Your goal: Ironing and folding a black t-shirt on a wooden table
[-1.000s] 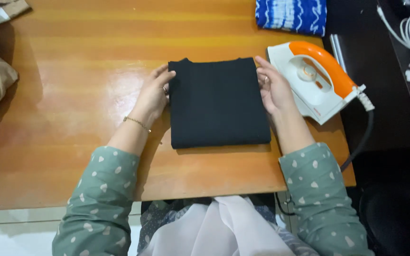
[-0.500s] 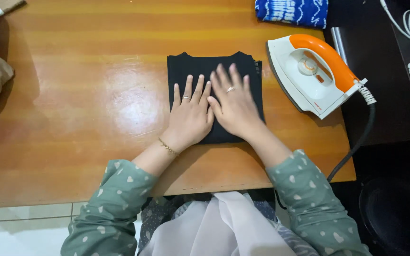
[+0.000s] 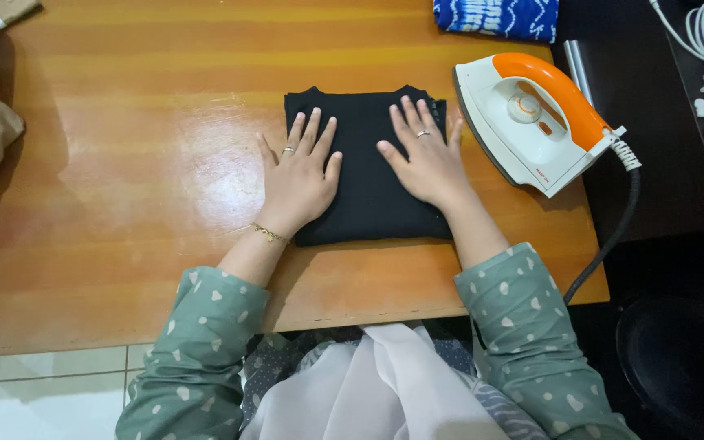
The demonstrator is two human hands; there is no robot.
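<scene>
Left hand (image 3: 301, 181) and right hand (image 3: 427, 159) lie flat, fingers spread, gripping nothing, seemingly pressing the folded black cloth (image 3: 368, 175).

One iron (image 3: 535, 122), two folded cloths (image 3: 368, 171).

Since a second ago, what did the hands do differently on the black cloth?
They left the cloth's side edges and went flat on top, close together, then slid apart: left hand toward the left edge, right hand toward the right. The cloth stayed folded; the iron stayed beside it.
</scene>
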